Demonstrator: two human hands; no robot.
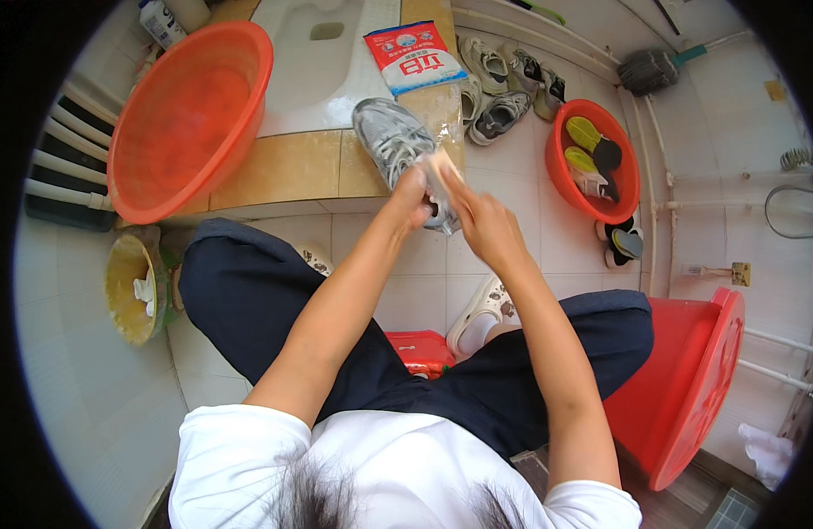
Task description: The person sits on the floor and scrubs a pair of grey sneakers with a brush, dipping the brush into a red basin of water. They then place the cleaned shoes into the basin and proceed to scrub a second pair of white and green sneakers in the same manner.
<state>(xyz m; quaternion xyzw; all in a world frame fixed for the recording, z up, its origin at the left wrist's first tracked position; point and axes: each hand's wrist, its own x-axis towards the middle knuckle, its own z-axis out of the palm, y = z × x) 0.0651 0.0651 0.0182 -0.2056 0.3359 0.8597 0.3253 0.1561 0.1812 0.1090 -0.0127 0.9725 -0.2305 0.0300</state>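
A wet grey lace-up sneaker [394, 135] lies with its toe on the tiled ledge and its heel out over the edge towards me. My left hand [411, 197] grips it near the ankle opening. In my right hand [482, 215] is a pale scrubbing brush [443, 168], pressed against the side of the shoe close to the left fingers. Which part the bristles touch is hidden. A red and white detergent bag [416, 58] lies on the ledge just beyond the toe.
An orange plastic basin [189, 122] leans at the left beside a squat toilet [317, 66]. Several sneakers [502, 116] stand on the floor right of the ledge. A red basin [591, 162] holds footwear and insoles. A large red lidded bin [677, 377] stands by my right knee, a yellowish bin [132, 287] at the left.
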